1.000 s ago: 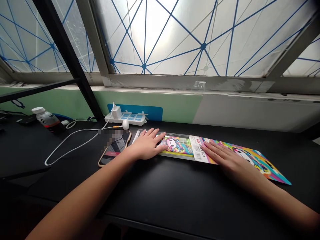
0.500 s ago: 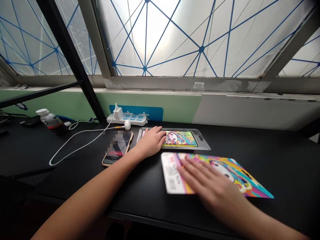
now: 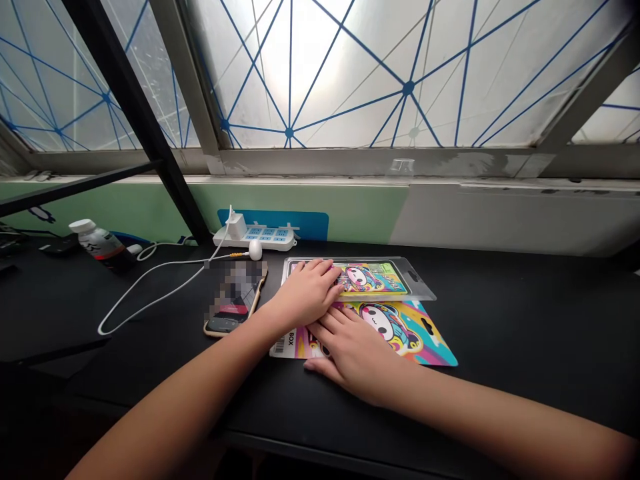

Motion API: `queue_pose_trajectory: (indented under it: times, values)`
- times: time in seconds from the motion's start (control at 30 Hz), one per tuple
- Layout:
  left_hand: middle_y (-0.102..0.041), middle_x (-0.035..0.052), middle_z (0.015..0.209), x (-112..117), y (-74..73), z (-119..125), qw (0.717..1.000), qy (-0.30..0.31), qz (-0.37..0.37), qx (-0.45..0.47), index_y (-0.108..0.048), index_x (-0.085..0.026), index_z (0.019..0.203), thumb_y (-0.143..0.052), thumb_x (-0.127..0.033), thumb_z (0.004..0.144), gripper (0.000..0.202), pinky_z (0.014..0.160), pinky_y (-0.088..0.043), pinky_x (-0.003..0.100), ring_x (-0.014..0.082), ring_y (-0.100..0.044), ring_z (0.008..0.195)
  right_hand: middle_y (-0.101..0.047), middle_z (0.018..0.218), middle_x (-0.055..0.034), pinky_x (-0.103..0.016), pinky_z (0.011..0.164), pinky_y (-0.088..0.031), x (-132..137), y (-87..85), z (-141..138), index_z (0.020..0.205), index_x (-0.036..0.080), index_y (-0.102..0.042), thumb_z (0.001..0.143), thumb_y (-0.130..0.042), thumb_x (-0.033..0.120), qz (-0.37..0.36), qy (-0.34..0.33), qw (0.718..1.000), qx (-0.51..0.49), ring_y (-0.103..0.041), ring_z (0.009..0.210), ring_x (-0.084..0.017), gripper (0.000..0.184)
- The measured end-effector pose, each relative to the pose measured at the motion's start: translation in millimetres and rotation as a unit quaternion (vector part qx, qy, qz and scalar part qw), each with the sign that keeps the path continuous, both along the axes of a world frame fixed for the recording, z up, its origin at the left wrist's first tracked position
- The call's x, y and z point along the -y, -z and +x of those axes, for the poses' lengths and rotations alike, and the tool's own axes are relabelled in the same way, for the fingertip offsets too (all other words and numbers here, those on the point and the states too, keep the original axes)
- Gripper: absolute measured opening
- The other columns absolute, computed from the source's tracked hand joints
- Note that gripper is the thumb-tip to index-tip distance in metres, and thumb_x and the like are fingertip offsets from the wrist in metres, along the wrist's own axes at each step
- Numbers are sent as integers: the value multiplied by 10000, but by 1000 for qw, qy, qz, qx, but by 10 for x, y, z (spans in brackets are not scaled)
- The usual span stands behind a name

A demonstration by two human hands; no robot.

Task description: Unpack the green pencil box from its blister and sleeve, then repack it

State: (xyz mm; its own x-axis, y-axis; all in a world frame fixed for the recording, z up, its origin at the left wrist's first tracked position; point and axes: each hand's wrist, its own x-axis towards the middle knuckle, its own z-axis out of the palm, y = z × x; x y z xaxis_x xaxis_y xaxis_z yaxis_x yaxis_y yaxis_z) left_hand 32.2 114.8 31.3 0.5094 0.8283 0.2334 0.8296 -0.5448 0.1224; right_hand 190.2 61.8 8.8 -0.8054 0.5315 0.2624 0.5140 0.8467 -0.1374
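My left hand (image 3: 313, 290) lies flat with fingers stretched over the left part of a clear plastic blister pack (image 3: 420, 287). Inside that pack shows a colourful tin or box (image 3: 380, 279) printed with a white cartoon character. My right hand (image 3: 353, 350) rests palm down, fingers out, on a bright printed backing card (image 3: 433, 343) with a hang hole at its right end. The card's far edge meets or slips under the pack's near edge; which one I cannot tell. My right fingertips touch or nearly touch my left hand.
Left of the pack lies a phone (image 3: 235, 303) with a pale case. Behind it are a white power strip (image 3: 275, 237) and a looped white cable (image 3: 145, 275). A white-capped bottle (image 3: 103, 245) leans farther left, near a black metal post (image 3: 137, 113). A window (image 3: 340, 73) rises behind the desk.
My right hand has slid the card left and away from me, up against the pack. The pack and my left hand have shifted slightly right.
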Motion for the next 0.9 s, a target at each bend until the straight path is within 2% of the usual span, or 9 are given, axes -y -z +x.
queue_pose_trajectory:
  times: [0.13,0.27,0.43,0.8,0.9]
  values:
    - [-549,130,1518,-19,10,-24,1000,2,0,-3,-556,-191,1427,-333,-383,1081,454,1153,-361,506,307,-465,1409,-619,1418,-156,-562,1142,-419,39,-34,52,1424,149,-562,1018,-499,481,-18,8,1000,5,-533,1332,-357,528]
    - [-564,99,1504,-61,5,-80,1000,15,-3,0,-560,-215,1434,-343,-225,1040,450,1151,-377,454,269,-482,1396,-628,1397,-172,-539,1092,-471,19,-22,70,1416,139,-566,1036,-473,442,-2,-5,1000,10,-573,1278,-343,495]
    - [-567,66,1507,-147,7,-163,999,35,-13,3,-593,-235,1413,-380,-120,973,503,1156,-395,415,240,-501,1382,-616,1421,-164,-530,1114,-454,-12,4,118,1405,152,-574,1039,-470,436,0,-25,1000,-6,-543,1325,-331,475]
    - [-573,74,1505,-121,27,-132,999,29,-13,5,-602,-232,1394,-388,-101,970,493,1147,-392,448,267,-495,1384,-620,1433,-128,-539,1153,-406,-29,-29,149,1420,200,-566,1008,-533,426,-60,-13,998,-15,-511,1366,-325,472]
    - [-559,79,1519,-112,15,-129,999,28,-17,-3,-592,-217,1402,-398,-99,967,491,1150,-385,451,278,-483,1396,-637,1419,-113,-525,1128,-435,-3,-24,164,1400,201,-573,1006,-540,389,-64,-10,997,-29,-540,1340,-316,438]
